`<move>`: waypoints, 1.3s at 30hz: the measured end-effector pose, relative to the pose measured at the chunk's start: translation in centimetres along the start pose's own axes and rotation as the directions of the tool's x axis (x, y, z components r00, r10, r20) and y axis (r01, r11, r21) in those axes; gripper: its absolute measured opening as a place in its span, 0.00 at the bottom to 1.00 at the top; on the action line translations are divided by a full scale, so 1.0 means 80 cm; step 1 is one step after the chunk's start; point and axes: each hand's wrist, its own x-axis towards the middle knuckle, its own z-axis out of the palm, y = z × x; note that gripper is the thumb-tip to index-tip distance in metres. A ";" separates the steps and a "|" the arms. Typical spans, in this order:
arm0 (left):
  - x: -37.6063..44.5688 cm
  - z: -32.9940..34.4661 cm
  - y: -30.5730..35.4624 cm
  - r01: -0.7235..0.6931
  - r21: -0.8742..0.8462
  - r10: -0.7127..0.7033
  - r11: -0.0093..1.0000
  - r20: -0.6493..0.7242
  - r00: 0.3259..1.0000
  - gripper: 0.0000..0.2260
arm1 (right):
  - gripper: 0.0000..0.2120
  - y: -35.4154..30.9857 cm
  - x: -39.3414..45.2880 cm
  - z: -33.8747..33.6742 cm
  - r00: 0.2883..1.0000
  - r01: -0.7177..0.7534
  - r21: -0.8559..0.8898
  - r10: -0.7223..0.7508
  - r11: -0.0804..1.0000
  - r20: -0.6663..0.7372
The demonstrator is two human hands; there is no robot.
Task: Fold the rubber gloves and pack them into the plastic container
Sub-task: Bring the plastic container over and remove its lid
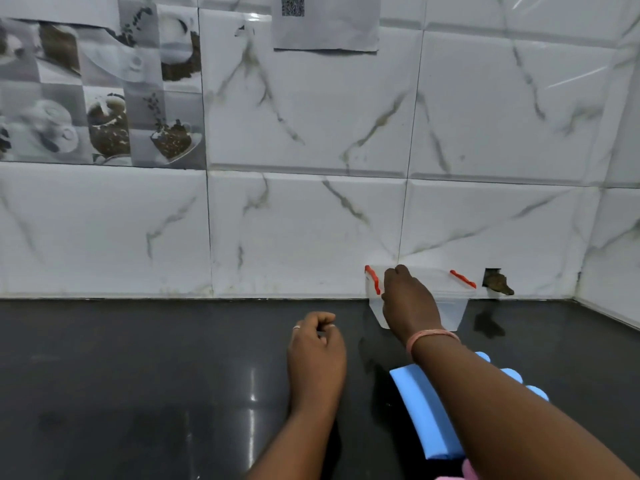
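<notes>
A clear plastic container [453, 308] with red clips stands at the back of the dark counter, against the tiled wall. My right hand [408, 299] reaches over its near left side, with the fingers curled down over the rim by the left red clip [373, 278]. A blue rubber glove [424, 410] lies flat on the counter under my right forearm, its fingertips showing past the arm at the right. My left hand [317, 351] hovers over the counter to the left with loosely curled fingers and holds nothing. A bit of pink glove [467, 471] shows at the bottom edge.
The black glossy counter [138, 375] stretches left and front. White marble-look tiles form the back wall and a side wall at the far right. A broken hole in the tile [497, 280] sits just right of the container.
</notes>
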 end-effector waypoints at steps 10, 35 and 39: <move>0.002 -0.055 0.046 0.187 -0.364 -0.235 0.913 -0.093 0.967 0.12 | 0.07 -0.119 -0.127 -0.085 0.942 0.333 0.160 -0.322 0.929 -0.091; -0.099 -0.278 0.054 0.375 -0.448 -0.410 0.812 0.020 0.912 0.08 | 0.18 -0.158 -0.277 -0.190 0.956 0.170 0.442 -0.039 0.880 -0.291; -0.111 -0.279 0.059 0.342 -0.390 -0.369 0.855 0.007 0.929 0.05 | 0.22 -0.114 -0.231 -0.189 0.908 -0.344 0.291 0.238 0.893 0.344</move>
